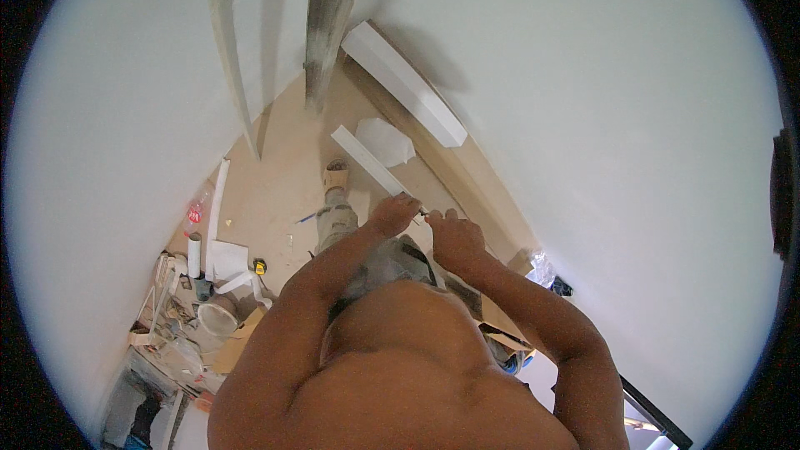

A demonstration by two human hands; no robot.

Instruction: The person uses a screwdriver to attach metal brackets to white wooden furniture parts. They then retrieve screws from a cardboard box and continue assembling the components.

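Observation:
A long, narrow white strip (367, 160) slants up and to the left, away from my body. My left hand (393, 215) is closed around its near end. Close beside it, my right hand (457, 240) is closed too, with its knuckles up. A small dark piece shows in the gap between the hands, but its kind cannot be told. What my right fingers grip is hidden. Beyond the hands, an irregular white sheet (386, 142) lies on the floor next to the strip.
A long white boxy piece (404, 83) leans along the right wall. Tall boards (329, 25) stand in the far corner. At left are a white pipe (218, 200), a plastic bottle (194, 214), a yellow tape measure (260, 267), a bucket (218, 317) and clutter.

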